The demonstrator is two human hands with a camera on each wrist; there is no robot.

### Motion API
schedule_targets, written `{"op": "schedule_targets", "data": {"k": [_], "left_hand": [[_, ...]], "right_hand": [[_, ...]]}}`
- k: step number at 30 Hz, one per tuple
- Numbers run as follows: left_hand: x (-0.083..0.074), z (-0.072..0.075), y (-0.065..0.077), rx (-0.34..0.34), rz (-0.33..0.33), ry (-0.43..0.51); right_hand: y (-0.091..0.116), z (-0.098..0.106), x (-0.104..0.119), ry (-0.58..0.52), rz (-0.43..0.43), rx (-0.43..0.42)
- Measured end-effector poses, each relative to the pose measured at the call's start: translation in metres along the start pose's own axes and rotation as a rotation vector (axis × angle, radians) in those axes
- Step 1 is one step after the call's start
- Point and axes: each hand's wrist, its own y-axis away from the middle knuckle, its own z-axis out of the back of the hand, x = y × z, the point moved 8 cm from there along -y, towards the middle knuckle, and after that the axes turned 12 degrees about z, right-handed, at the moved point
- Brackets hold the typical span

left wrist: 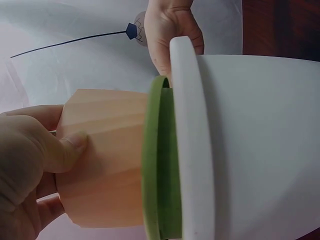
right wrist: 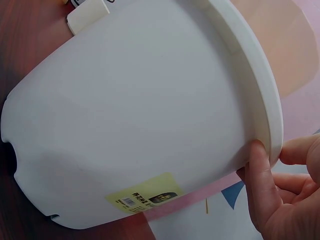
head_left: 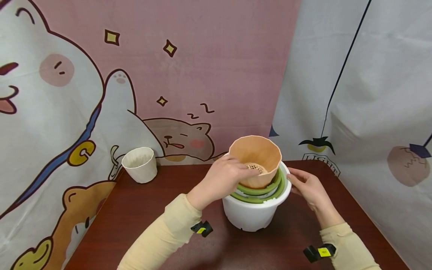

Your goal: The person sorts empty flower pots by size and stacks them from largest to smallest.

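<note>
A peach-orange flower pot (head_left: 257, 152) with a perforated base sits partly inside green-rimmed pots (head_left: 260, 198), which are nested in a large white flower pot (head_left: 249, 215). My left hand (head_left: 224, 178) pinches the orange pot's near-left wall, thumb outside and fingers inside, as the left wrist view shows from the side (left wrist: 35, 160). On the right, my right hand (head_left: 308, 187) pinches the white pot's rim between thumb and fingers; the right wrist view shows this hand (right wrist: 280, 185) close up. A yellow label (right wrist: 145, 192) is stuck on the white pot's wall.
A small cream-white pot (head_left: 140, 167) stands at the back left of the dark red-brown table (head_left: 189, 240). Behind it hangs a cartoon-printed cloth (head_left: 216, 75), and a pale cloth (head_left: 371, 93) borders the right side.
</note>
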Motion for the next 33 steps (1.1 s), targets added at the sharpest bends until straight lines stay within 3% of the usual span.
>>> {"op": "schedule_targets", "data": {"k": [20, 27, 33], "left_hand": [[-0.004, -0.029, 0.004, 0.143, 0.003, -0.096], [-0.002, -0.043, 0.006, 0.247, 0.046, -0.085], [-0.001, -0.045, 0.006, 0.280, 0.068, -0.086]], "right_hand": [[0.001, 0.000, 0.000, 0.004, 0.004, -0.007], [0.000, 0.001, 0.000, 0.013, 0.004, -0.010], [0.000, 0.001, -0.001, 0.012, 0.005, -0.015]]}}
